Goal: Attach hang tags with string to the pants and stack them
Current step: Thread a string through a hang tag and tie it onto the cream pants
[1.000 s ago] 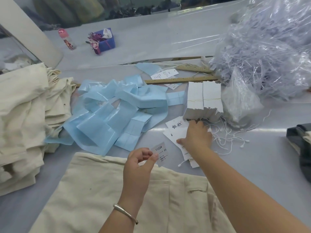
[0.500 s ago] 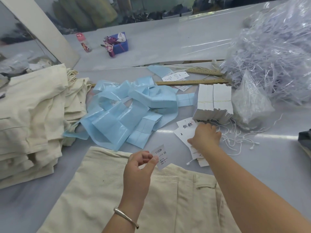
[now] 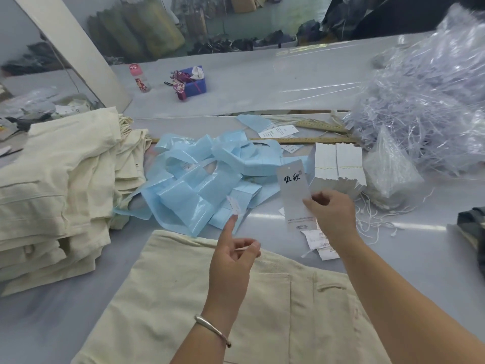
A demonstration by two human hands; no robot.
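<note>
**Head view: two tags up, pants waiting below**

Head camera looks down on the grey table [image 3: 393, 258], with everything spread across it. Biggest at the far right is the heap of clear plastic bags [image 3: 425, 101] stuffed with pale strings. On my left sits the stack of cream pants [image 3: 57, 185], folded and piled. Directly under my arms lies one more pair of cream pants [image 3: 210, 311], flat, its pocket and belt loop facing up. Beyond it is a tangle of light blue plastic strips [image 3: 199, 174], and behind that a long wooden ruler [image 3: 304, 140] running across the table.

Just right of the blue strips stands a banded block of white hang tags [image 3: 337, 164], with loose white strings [image 3: 378, 219] scattered on the table beside it and a few small paper tags [image 3: 319, 241] lying near my right wrist.

My right hand [image 3: 332, 214] is raised above the table and pinches a tall white hang tag [image 3: 295, 195] with black brush lettering, thumb and fingers clamped on its right edge; it stands nearly upright. My left hand [image 3: 231, 256] hovers over the flat pants, index finger stretched up with a small white tag [image 3: 234, 204] at its tip, seen edge-on; the other fingers curl in. How that small tag is gripped I cannot tell. A silver bangle [image 3: 212, 329] sits on my left wrist.
</note>
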